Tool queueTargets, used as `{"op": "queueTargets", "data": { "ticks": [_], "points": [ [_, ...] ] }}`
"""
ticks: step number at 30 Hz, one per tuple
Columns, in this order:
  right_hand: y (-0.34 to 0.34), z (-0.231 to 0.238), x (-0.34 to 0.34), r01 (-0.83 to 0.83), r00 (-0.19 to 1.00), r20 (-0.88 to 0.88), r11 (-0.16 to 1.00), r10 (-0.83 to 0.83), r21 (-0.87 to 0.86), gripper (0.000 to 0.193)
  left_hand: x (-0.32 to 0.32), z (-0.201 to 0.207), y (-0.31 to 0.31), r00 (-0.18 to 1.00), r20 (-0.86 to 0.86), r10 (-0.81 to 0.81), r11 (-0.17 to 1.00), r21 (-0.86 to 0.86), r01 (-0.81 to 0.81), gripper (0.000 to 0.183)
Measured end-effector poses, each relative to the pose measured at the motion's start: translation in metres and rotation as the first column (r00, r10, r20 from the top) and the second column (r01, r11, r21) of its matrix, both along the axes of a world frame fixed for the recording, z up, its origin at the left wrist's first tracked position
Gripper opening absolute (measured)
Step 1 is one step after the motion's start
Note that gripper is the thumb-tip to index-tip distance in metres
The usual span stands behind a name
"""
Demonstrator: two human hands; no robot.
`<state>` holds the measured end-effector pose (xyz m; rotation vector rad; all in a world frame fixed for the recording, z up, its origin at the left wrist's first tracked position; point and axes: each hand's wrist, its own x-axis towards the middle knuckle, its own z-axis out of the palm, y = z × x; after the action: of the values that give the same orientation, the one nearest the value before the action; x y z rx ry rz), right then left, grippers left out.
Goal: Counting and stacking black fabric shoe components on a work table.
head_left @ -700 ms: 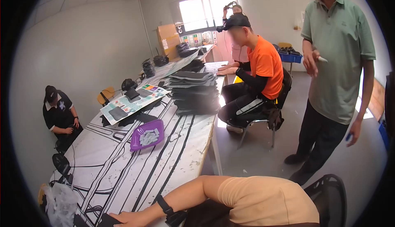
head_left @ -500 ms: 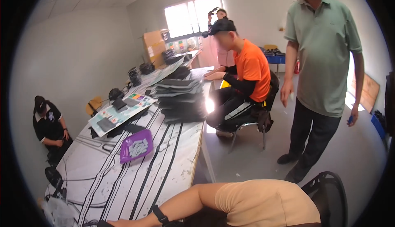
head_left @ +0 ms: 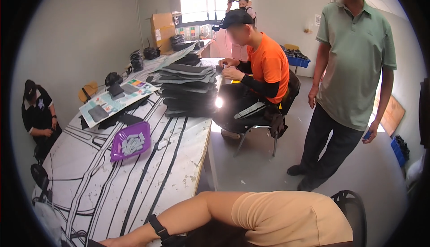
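Black piece (head_left: pixel 93 244) juts left from right hand (head_left: pixel 110 242), cropped.

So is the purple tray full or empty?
Partly filled: pale grey pieces lie heaped in the purple tray, its purple surface showing around them.

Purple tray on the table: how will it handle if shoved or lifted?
The purple tray looks thin-walled and plastic, so probably light and slightly flexible. Its wide, low shape suggests sliding rather than tipping. The grey pieces heaped loose inside may shift or spill if tilted.
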<state>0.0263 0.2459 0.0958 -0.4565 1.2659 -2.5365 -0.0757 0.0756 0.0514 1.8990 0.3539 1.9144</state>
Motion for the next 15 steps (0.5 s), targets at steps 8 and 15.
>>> {"op": "queueTargets", "data": {
  "ticks": [8, 15],
  "points": [
    [0.005, -0.028, 0.008, -0.056, 0.981, -0.19, 0.994, 0.039, -0.089, 0.045, 0.056, 0.041, -0.021, 0.494, 0.251, 0.833, 0.487, -0.755, -0.438, 0.049],
    [-0.006, -0.035, -0.017, -0.078, 0.991, -0.12, 0.986, 0.06, -0.146, 0.059, 0.051, 0.041, -0.03, 0.395, 0.038, 0.918, 0.269, -0.79, -0.55, 0.03]
  ]
}}
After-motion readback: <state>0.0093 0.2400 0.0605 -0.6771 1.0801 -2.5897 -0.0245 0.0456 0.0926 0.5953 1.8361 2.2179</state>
